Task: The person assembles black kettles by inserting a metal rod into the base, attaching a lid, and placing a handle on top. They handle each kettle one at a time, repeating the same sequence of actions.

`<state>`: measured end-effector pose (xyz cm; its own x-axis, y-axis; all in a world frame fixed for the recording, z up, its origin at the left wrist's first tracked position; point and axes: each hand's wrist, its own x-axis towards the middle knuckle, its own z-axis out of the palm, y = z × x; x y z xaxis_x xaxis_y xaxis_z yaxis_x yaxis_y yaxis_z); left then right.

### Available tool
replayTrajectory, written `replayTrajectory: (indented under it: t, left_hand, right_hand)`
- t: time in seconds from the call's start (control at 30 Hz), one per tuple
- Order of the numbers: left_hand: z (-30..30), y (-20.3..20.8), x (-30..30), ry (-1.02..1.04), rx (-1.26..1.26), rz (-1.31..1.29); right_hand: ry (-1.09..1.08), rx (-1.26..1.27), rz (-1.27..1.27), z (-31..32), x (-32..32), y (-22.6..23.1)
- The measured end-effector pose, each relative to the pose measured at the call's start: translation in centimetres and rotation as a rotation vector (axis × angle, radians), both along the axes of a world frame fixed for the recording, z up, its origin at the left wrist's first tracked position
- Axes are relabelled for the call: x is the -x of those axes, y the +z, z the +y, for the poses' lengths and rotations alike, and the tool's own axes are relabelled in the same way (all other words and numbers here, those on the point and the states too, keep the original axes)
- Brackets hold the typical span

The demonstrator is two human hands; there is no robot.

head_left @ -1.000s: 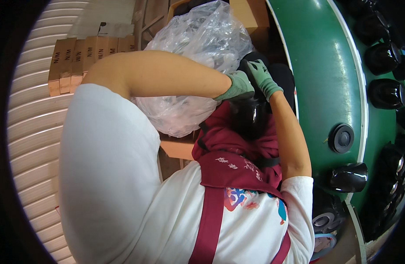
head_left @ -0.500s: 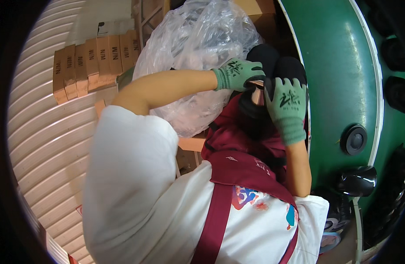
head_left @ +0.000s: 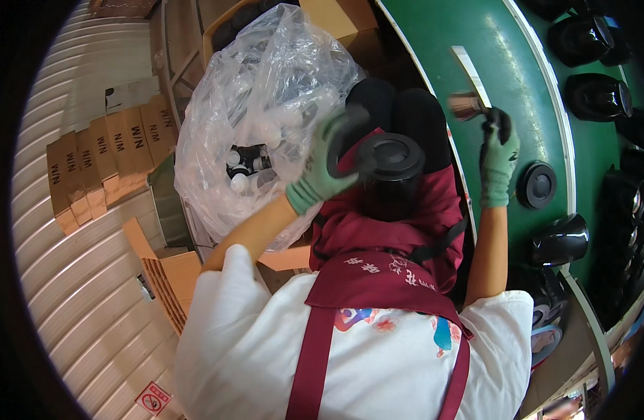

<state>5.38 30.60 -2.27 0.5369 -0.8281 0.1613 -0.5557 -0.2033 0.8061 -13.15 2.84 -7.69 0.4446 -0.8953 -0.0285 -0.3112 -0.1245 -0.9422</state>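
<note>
A black lidded canister (head_left: 390, 183) rests upright in my lap, its round lid (head_left: 390, 152) facing up. My left hand (head_left: 329, 157), in a green glove with dark fingertips, is beside it with fingers apart and nothing visible in them; motion blurs it. Over the green belt, my right hand (head_left: 501, 150), in the same kind of glove, pinches a copper-brown piece (head_left: 465, 106), too blurred to name. A narrow white strip (head_left: 470, 73) runs away from those fingertips; whether it joins the copper-brown piece I cannot tell.
A clear plastic bag (head_left: 266, 91) with dark and white parts is to my left. The green belt (head_left: 469, 28) carries a black disc (head_left: 537, 185); a glossy black pot (head_left: 561, 240) lies near its edge. Several black pots (head_left: 596, 96) stand farther right. Brown cartons (head_left: 119, 157) line the left side.
Both hands were together over my lap around a copper-coloured piece. My right hand has moved right over the belt with it, my left has drawn back left, and the canister's lid now shows.
</note>
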Motion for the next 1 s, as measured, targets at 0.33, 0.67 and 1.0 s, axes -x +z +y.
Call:
replayTrajectory:
  t: [0.33,0.67,1.0]
  left_hand:
    - [0.4,-3.1,8.2,0.029,0.091,-0.238]
    - [0.8,5.3,8.0,0.239,0.563,-0.016]
    - [9.2,-6.6,0.4,0.445,0.127,0.553]
  right_hand:
    - [-0.193,0.621,0.677,-1.3,5.2,-3.4]
    - [0.706,-0.436,-0.030,8.9,9.8,8.1]
    - [0.321,0.155,0.001,7.2,17.7,3.4]
